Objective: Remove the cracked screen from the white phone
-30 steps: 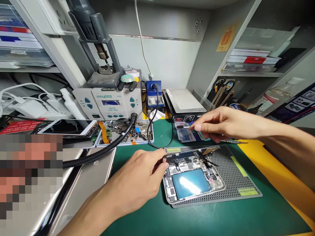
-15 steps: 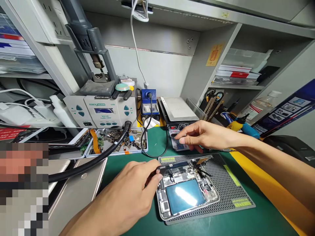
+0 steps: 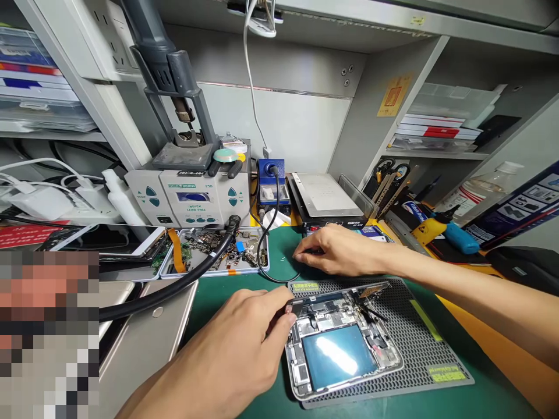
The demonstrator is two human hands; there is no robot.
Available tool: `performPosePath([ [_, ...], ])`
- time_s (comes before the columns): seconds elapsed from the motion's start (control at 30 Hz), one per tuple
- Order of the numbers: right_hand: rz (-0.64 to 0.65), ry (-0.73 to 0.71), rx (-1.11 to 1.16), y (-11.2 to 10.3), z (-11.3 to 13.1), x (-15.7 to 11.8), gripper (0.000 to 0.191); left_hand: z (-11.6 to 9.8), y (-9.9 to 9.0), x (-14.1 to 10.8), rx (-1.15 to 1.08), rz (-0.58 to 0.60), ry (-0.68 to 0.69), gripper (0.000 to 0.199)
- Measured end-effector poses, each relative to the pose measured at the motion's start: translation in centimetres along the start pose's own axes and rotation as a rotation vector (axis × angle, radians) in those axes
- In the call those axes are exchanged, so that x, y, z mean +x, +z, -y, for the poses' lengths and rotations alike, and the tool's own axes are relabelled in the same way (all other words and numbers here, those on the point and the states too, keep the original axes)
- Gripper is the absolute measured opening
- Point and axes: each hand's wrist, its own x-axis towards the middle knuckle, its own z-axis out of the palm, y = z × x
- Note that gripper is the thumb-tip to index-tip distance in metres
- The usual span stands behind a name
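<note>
My left hand (image 3: 247, 343) pinches the upper left corner of an opened phone (image 3: 336, 355). The phone's inner parts and a shiny dark rectangular panel face up. It lies tilted on a grey perforated mat (image 3: 430, 331), with a dark strip raised along its far edge. Beyond the phone, my right hand (image 3: 327, 250) is low over the green mat (image 3: 283, 244), in front of a hot plate (image 3: 327, 195). Its fingertips are drawn together; whatever they hold, if anything, is hidden.
A hot-air station (image 3: 196, 198) stands behind a tray of small circuit parts (image 3: 209, 270). Its black hose (image 3: 174, 302) crosses at left above flat metallic phone shells (image 3: 151, 326). A yellow bottle (image 3: 430, 227) and a blue one (image 3: 460, 237) lie right. A pixelated patch covers the lower left.
My right hand has closed its fingers and lowered over the clear plastic box, which is now hidden. My left hand keeps its pinch on the phone. The whole view has shifted slightly.
</note>
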Motion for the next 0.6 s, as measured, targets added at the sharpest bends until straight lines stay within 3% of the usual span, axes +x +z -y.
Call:
performPosePath([
  [0.3,0.033,-0.033,-0.073,0.3,-0.3,1.2,0.028,1.2,0.8,0.3,-0.026,-0.071,0.071,0.025],
  [0.43,0.015,0.019,-0.024,-0.7,-0.3,1.1,0.027,1.0,0.7,0.4,-0.003,-0.052,0.061,0.023],
  [0.53,-0.082,0.118,-0.014,-2.2,1.1,-1.1,0.03,0.8,0.7,0.4,0.005,-0.065,0.057,0.024],
  [0.6,-0.233,0.219,-0.042,-2.6,3.0,-3.9,0.035,0.9,0.7,0.4,0.006,-0.081,0.068,0.026],
])
